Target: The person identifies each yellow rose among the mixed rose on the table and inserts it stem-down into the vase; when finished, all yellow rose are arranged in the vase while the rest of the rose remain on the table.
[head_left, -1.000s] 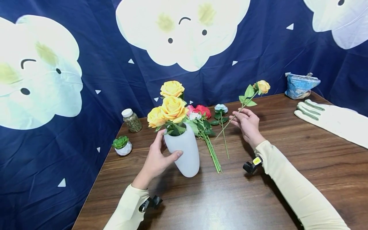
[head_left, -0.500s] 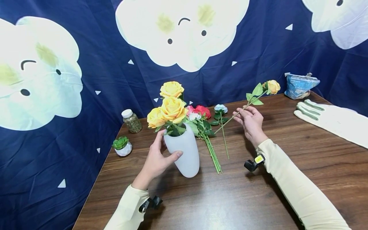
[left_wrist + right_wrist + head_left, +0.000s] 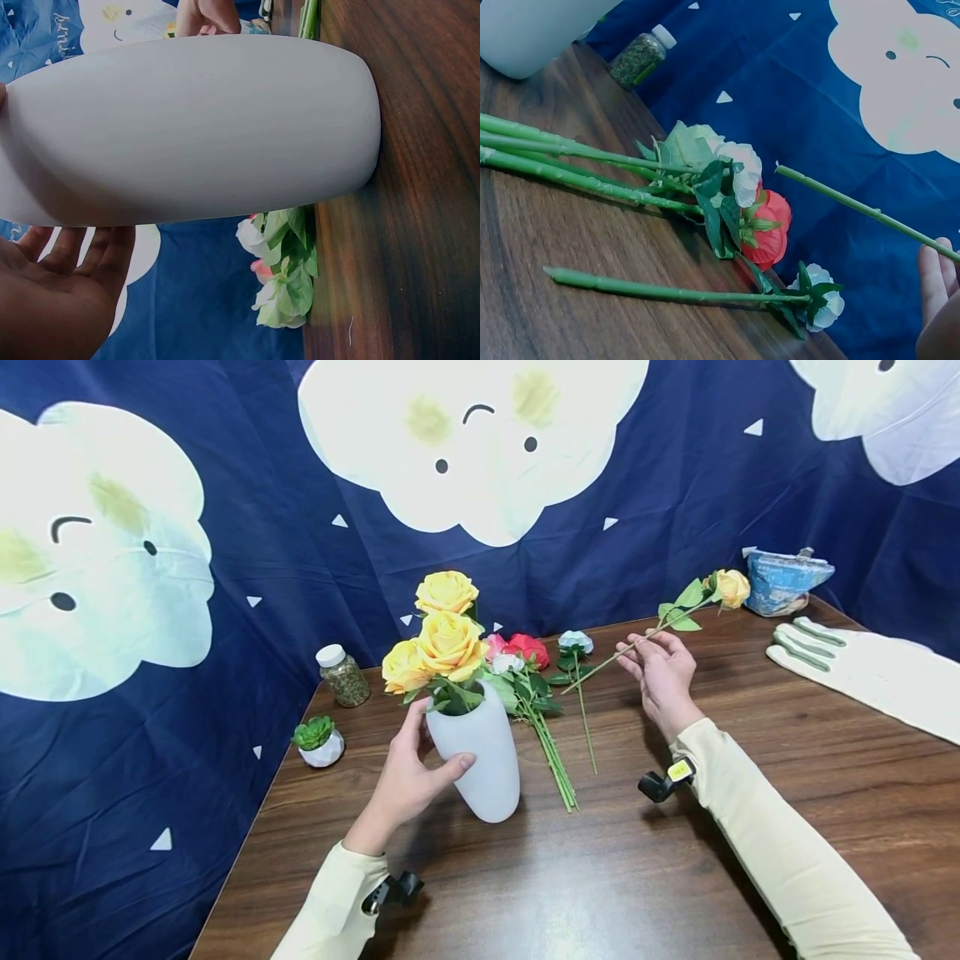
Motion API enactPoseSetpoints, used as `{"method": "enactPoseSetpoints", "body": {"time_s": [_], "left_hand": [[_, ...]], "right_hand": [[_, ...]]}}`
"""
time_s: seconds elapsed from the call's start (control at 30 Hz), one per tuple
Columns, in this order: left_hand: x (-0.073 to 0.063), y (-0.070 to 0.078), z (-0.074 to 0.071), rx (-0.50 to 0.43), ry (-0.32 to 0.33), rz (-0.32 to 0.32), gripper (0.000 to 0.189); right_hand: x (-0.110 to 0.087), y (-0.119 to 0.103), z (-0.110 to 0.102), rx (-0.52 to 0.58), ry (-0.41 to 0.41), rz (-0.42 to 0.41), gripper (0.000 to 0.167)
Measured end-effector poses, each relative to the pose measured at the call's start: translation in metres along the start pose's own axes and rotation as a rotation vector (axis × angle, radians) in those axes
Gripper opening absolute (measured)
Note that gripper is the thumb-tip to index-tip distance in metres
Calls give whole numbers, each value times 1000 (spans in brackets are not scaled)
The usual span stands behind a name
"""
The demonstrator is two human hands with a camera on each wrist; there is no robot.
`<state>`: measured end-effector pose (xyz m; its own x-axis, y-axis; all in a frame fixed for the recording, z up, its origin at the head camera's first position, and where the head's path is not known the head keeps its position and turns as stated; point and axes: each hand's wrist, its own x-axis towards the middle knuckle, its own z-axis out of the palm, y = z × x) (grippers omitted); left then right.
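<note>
My left hand (image 3: 408, 781) grips a white vase (image 3: 480, 760), thumb across its front and fingers behind. Several yellow roses (image 3: 450, 643) stand in the vase's mouth. To the right, my right hand (image 3: 663, 677) pinches the green stem of a single yellow rose (image 3: 731, 587) above the table. Its bloom points up to the right, and the bare stem end (image 3: 832, 193) sticks out toward the lying flowers. Between the hands lies a bunch of flowers with a red bloom (image 3: 528, 650), pink and white ones. A pale blue flower (image 3: 576, 643) lies apart beside it.
On the left of the wooden table (image 3: 570, 877) stand a jar of dried herbs (image 3: 345, 677) with a white lid and a small potted succulent (image 3: 318, 742). A blue pouch (image 3: 786, 583) and white-and-green gloves (image 3: 862, 672) lie at the right. A blue cloud-patterned curtain (image 3: 285, 527) hangs behind.
My right hand has shifted a little to the right, carrying the yellow rose, whose bloom now leans further right near the blue pouch. The left hand and vase stay in place.
</note>
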<state>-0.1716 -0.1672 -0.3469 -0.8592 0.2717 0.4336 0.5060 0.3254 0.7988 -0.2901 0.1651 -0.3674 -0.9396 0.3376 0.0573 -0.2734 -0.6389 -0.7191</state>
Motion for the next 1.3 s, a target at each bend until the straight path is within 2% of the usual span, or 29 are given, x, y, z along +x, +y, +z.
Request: {"method": "enactPoseSetpoints", "body": {"time_s": [0.6,0.93,1.3], "left_hand": [[-1,2,0,-12,6,3,65],[0,3,0,-15,-1,1,66],[0,3,1,-16,-1,6,66]], "right_hand": [[-12,-10,22,102,-6,-19,16],[-25,-17,36,90,-86,-34,13],[-30,-20,42,53,-103,-36,16]]}}
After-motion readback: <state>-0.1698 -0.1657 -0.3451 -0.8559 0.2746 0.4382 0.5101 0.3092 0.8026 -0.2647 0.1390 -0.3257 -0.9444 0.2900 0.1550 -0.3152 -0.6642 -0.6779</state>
